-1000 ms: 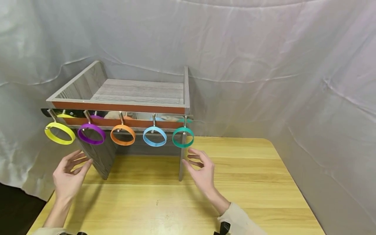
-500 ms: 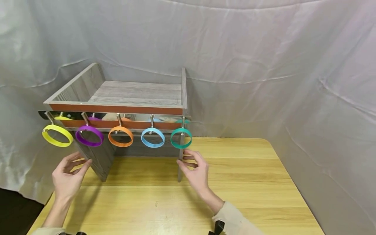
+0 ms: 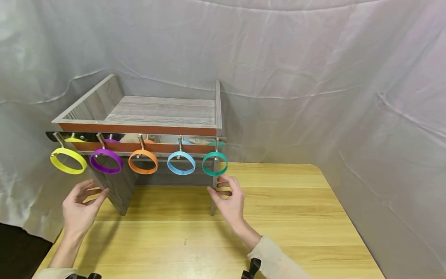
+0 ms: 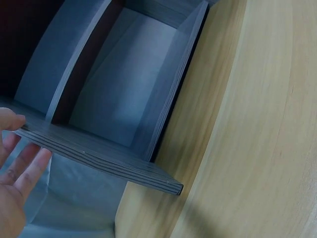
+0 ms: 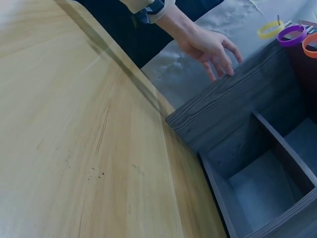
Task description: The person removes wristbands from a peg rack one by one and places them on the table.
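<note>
The head view is bright and fairly even, with soft sheen on the grey curtain [image 3: 278, 58] and pale glare on the near table [image 3: 296, 217]. A soft shadow lies right of the left hand [image 3: 81, 211]. Both wrist views look dimmer and bluish, darkest inside the shelf unit [image 3: 160, 130]. Light seems to come from above.

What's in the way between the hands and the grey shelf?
Nothing that I can see. The left hand and right hand are right at the sides of the grey shelf; the colourful rings hang higher up.
</note>
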Tool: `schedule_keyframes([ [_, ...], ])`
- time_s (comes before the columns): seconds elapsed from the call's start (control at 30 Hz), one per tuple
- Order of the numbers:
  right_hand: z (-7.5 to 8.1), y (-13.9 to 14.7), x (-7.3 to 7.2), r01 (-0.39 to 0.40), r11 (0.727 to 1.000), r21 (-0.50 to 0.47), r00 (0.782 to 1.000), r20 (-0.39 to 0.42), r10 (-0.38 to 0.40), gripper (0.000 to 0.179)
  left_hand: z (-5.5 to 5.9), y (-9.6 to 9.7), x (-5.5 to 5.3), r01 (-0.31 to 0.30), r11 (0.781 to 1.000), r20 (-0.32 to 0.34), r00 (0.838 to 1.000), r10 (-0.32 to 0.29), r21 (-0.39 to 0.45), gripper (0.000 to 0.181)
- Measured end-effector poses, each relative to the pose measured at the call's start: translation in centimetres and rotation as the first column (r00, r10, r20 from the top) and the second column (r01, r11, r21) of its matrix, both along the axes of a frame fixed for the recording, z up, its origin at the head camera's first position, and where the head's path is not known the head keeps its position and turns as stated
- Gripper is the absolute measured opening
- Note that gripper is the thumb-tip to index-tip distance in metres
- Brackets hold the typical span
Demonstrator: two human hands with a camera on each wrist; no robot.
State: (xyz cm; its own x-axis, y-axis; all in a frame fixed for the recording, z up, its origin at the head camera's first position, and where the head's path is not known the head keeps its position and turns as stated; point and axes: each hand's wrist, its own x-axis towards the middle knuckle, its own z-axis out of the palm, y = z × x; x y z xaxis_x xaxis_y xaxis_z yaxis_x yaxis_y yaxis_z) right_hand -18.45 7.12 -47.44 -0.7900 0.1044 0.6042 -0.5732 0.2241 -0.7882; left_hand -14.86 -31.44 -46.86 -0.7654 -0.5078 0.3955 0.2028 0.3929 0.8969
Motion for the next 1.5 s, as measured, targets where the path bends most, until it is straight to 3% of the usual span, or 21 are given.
schedule_keyframes([
  [0.27,0.0,-0.4,0.0,0.037,0.999,0.022,0.999,-0.014,-0.037,0.044,-0.1,-0.1,-0.1,0.017,0.999,-0.007,1.0,-0.017,0.028,0.043],
  [0.77,0.0,-0.6,0.1,0.052,0.998,0.026,0.997,-0.05,-0.05,0.04,-0.3,-0.6,-0.2,0.044,0.999,-0.039,0.998,-0.044,0.005,0.046],
  [1.23,-0.1,-1.0,0.3,0.122,0.992,0.04,0.991,-0.069,-0.119,0.038,-0.3,-1.1,-0.1,0.127,0.992,-0.06,0.99,-0.126,0.006,0.045],
  [1.5,-0.2,-1.2,0.4,0.143,0.989,0.04,0.981,-0.136,-0.136,0.039,-0.4,-1.5,-0.2,0.151,0.988,-0.062,0.986,-0.152,-0.019,0.044],
])
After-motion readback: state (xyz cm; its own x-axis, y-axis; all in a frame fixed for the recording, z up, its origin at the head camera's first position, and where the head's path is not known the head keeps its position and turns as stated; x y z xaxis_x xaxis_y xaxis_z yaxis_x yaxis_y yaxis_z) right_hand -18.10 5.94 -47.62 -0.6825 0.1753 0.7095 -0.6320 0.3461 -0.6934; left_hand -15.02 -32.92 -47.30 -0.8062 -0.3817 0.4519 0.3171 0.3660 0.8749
